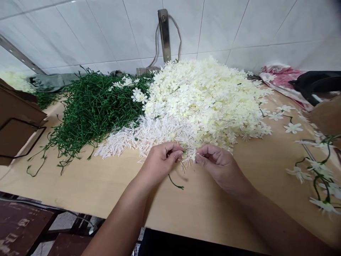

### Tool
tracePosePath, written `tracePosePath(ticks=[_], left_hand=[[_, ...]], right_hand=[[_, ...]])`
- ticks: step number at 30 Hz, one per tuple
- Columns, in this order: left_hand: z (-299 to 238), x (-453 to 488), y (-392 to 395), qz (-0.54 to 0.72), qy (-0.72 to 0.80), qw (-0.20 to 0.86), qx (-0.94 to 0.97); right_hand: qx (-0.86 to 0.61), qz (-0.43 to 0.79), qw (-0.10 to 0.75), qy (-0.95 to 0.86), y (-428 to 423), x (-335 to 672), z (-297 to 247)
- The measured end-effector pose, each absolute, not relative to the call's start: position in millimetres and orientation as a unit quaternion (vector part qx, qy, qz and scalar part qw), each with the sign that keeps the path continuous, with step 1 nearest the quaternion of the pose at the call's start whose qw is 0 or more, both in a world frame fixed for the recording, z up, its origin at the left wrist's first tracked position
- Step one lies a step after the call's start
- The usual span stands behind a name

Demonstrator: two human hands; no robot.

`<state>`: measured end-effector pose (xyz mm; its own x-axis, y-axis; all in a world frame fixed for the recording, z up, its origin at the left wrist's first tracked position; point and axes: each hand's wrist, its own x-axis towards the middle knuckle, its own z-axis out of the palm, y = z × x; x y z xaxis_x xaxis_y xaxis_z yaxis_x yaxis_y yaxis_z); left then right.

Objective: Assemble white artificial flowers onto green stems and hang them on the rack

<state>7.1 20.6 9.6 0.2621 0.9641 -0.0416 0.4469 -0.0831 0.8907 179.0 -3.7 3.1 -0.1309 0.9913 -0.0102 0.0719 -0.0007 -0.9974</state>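
Over the front edge of the piles, my left hand (163, 160) is closed in a pinch on a thin green artificial stem (176, 183). The stem's lower end curves out below the hand, and a green tip shows at the fingertips. A short gap away, my right hand (220, 165) pinches a small white piece (194, 156), mostly hidden by the fingers. Directly behind both hands lies a heap of short white plastic sticks (160, 133). A big mound of cream-white artificial flower heads (210, 96) rises behind the right hand.
Green stems (93, 106) are heaped at the left. A cardboard box (20, 124) stands at the far left of the wooden table (112, 188). Assembled flower sprays (319, 170) lie at the right, near a pink-and-white cloth (282, 80). A metal bracket (164, 35) stands against the tiled wall.
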Motion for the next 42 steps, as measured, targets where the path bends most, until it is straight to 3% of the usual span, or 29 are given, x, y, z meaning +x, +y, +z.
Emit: tracePosePath(ticks=[10,18,21,26,34,42], left_hand=[[9.3,16.3,15.5,0.275,0.484,0.477,0.68],[8.0,18.6,17.3,0.249,0.483,0.358,0.759],[8.9,19.2,17.7,0.246,0.482,0.344,0.767],[8.6,20.8,17.7,0.263,0.481,0.378,0.746],[13.1,29.2,18.0,0.335,0.487,0.573,0.568],[4.0,24.6,18.1,0.314,0.485,0.46,0.674]], right_hand=[[-0.505,0.488,0.408,-0.583,-3.5,181.5,3.1],[-0.548,0.246,0.368,-0.71,-9.3,178.2,3.7],[-0.526,0.206,0.365,-0.74,-10.9,176.2,4.6],[-0.532,0.255,0.376,-0.715,-10.9,176.2,3.2],[-0.508,0.413,0.464,-0.597,-8.6,178.9,-0.1],[-0.533,0.335,0.427,-0.649,-12.7,173.4,0.2]])
